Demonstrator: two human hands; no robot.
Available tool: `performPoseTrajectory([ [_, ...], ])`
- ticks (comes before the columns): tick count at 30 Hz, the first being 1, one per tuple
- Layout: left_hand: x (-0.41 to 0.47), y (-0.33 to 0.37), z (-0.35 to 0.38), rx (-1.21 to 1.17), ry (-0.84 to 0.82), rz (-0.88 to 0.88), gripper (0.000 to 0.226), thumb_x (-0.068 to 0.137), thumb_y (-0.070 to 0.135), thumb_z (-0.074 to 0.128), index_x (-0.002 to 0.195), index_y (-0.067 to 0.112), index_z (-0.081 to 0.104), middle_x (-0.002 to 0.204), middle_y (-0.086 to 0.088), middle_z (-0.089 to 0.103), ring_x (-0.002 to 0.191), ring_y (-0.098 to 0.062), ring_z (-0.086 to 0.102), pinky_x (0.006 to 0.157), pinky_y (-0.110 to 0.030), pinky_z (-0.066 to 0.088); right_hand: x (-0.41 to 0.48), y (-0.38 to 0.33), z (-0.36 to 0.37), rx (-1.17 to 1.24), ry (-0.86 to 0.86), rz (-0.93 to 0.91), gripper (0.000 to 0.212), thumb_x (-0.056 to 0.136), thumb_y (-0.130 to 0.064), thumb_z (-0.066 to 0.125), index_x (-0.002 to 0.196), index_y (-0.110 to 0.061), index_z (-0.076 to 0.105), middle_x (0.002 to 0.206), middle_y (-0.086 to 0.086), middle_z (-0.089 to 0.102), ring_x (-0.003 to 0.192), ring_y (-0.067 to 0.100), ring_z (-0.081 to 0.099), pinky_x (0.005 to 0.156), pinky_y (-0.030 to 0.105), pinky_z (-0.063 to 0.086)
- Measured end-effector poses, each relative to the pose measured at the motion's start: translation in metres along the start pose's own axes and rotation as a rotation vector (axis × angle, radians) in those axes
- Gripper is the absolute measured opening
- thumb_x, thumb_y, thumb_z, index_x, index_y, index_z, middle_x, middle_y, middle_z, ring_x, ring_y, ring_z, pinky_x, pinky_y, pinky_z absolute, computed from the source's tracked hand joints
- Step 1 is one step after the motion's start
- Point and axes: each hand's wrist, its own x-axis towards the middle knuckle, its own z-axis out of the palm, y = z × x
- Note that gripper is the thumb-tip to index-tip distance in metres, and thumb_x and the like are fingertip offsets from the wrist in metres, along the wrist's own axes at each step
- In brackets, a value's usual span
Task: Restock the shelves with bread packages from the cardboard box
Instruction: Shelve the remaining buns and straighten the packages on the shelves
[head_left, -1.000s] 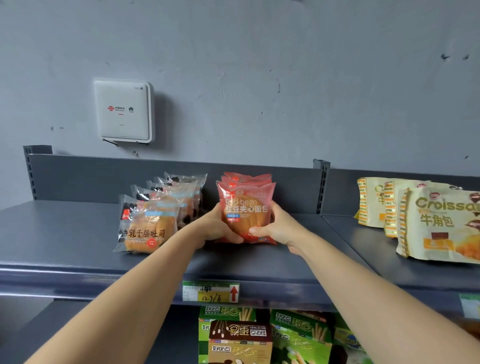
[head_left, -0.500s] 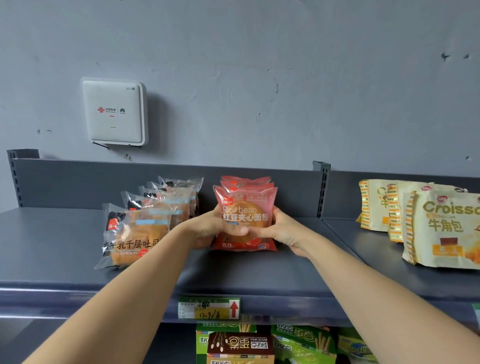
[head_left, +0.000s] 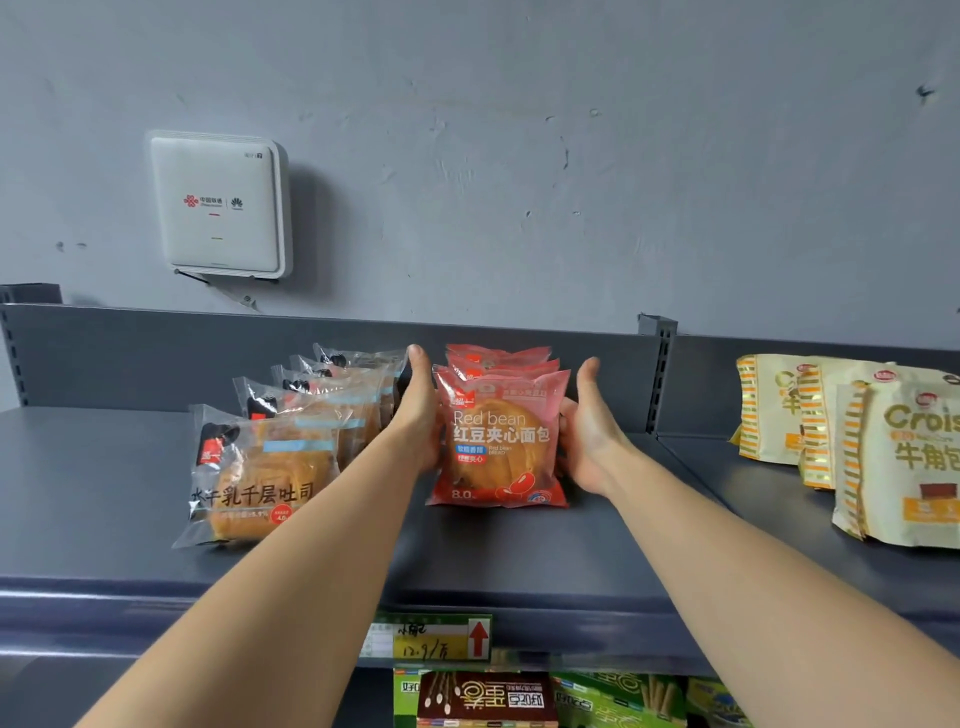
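Red bean bread packages (head_left: 501, 447) stand upright in a short row, one behind another, at the middle of the dark grey metal shelf (head_left: 519, 551) on my head-camera feed. A grey painted wall (head_left: 519, 156), scuffed and pitted, rises above the shelf's low back panel (head_left: 156, 353).

Two bare forearms reach in from below. The left hand (head_left: 421, 410) lies flat against the row's left side, fingers straight and pointing to the back. The right hand (head_left: 587, 431) sets its open palm to the right side, thumb up; I see neither hand curl round a pack.

Well apart to the right stand cream and orange packs (head_left: 904, 457) marked "Crois" and 牛角包. Just beside the left hand runs a row of clear toast packs (head_left: 260, 483), the front one reading 千层吐司.

A white box (head_left: 218, 205) on the wall carries a red 中国联通 logo and a Huawei mark.

The front red pack reads "Red bean", 红豆夹心面包 and "8.0".

On the shelf's front edge, a green and yellow price tag (head_left: 431, 638) bears a red up arrow and handwriting that looks like "12.9". Brown and green snack boxes (head_left: 485, 699) show beneath.
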Motion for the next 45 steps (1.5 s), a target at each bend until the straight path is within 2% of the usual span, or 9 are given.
performPoseTrajectory([
  [5, -0.001, 0.001, 0.011, 0.037, -0.028, -0.029, 0.097, 0.076, 0.086, 0.015, 0.111, 0.011, 0.066, 0.101, -0.019, 0.073, 0.097, -0.036, 0.068, 0.087, -0.048, 0.053, 0.0, -0.006, 0.011, 0.036, 0.023, -0.058, 0.078, 0.085, -0.077, 0.012, 0.065, -0.031, 0.071, 0.096, 0.007, 0.074, 0.111, 0.031, 0.062, 0.104, 0.053, 0.041],
  [13, -0.005, 0.019, 0.017, -0.111, 0.116, 0.002, 0.095, 0.08, 0.082, 0.025, 0.14, 0.01, 0.041, 0.087, -0.018, 0.067, 0.087, -0.033, 0.068, 0.091, -0.05, 0.052, 0.0, -0.009, 0.006, -0.065, 0.059, -0.076, 0.091, 0.07, -0.091, 0.013, 0.113, -0.03, 0.063, 0.134, 0.008, 0.06, 0.129, 0.028, 0.049, 0.113, 0.053, 0.029],
  [17, -0.015, 0.051, 0.031, 0.145, 0.353, 0.211, 0.069, 0.092, 0.063, 0.033, 0.124, 0.005, 0.055, 0.104, -0.008, 0.065, 0.063, -0.02, 0.055, 0.051, -0.025, 0.043, -0.008, -0.023, -0.007, -0.127, 0.096, -0.117, 0.105, 0.072, -0.09, 0.019, 0.151, -0.023, 0.029, 0.159, 0.003, 0.026, 0.147, 0.025, 0.022, 0.119, 0.049, 0.017],
  [22, -0.042, 0.063, 0.078, 0.571, 0.411, 0.709, 0.017, 0.092, 0.03, 0.049, 0.085, 0.017, 0.057, 0.07, 0.0, 0.054, 0.069, -0.018, 0.049, 0.059, -0.027, 0.036, -0.034, -0.038, -0.033, -0.214, 0.344, -0.326, 0.04, 0.094, -0.043, 0.055, 0.124, -0.017, 0.059, 0.126, 0.001, 0.061, 0.118, 0.02, 0.055, 0.105, 0.044, 0.043],
  [28, -0.062, 0.023, 0.172, 0.59, 0.158, 0.699, 0.009, 0.089, 0.023, 0.058, 0.09, 0.018, 0.066, 0.071, 0.009, 0.057, 0.063, -0.004, 0.049, 0.059, -0.021, 0.04, -0.078, -0.056, -0.092, -0.258, 0.486, -0.582, 0.006, 0.087, -0.025, 0.064, 0.086, -0.025, 0.07, 0.085, -0.012, 0.067, 0.085, 0.011, 0.062, 0.084, 0.033, 0.053],
  [33, -0.064, -0.039, 0.248, 0.62, 0.015, 0.605, 0.02, 0.09, 0.034, 0.06, 0.095, 0.016, 0.066, 0.076, 0.004, 0.06, 0.063, -0.005, 0.049, 0.061, -0.022, 0.038, -0.119, -0.069, -0.18, -0.352, 0.69, -0.75, 0.006, 0.087, -0.019, 0.065, 0.087, -0.021, 0.071, 0.085, -0.007, 0.069, 0.083, 0.009, 0.064, 0.085, 0.031, 0.054],
  [38, -0.064, -0.091, 0.298, 0.572, -0.292, 0.27, 0.072, 0.082, 0.041, 0.07, 0.14, 0.011, 0.041, 0.14, 0.003, 0.049, 0.131, -0.016, 0.043, 0.101, -0.031, 0.03, -0.149, -0.066, -0.28, -0.466, 0.846, -0.709, 0.03, 0.089, -0.025, 0.062, 0.119, -0.021, 0.062, 0.12, -0.003, 0.06, 0.111, 0.011, 0.056, 0.092, 0.03, 0.05],
  [41, -0.062, -0.114, 0.317, 0.597, -0.4, 0.165, 0.021, 0.086, 0.011, 0.067, 0.099, 0.019, 0.054, 0.097, 0.014, 0.06, 0.088, -0.001, 0.056, 0.091, -0.026, 0.031, -0.149, -0.053, -0.326, -0.417, 0.782, -0.496, 0.067, 0.08, -0.035, 0.073, 0.139, -0.022, 0.044, 0.138, -0.001, 0.047, 0.123, 0.017, 0.05, 0.098, 0.038, 0.048],
  [45, -0.055, -0.127, 0.323, 0.63, -0.472, 0.134, 0.043, 0.08, -0.001, 0.068, 0.118, 0.016, 0.056, 0.111, 0.002, 0.067, 0.089, -0.002, 0.06, 0.086, -0.023, 0.039, -0.148, -0.035, -0.364, -0.228, 0.461, -0.227, 0.089, 0.077, -0.027, 0.08, 0.147, -0.013, 0.027, 0.132, 0.001, 0.053, 0.114, 0.017, 0.052, 0.094, 0.031, 0.04],
])
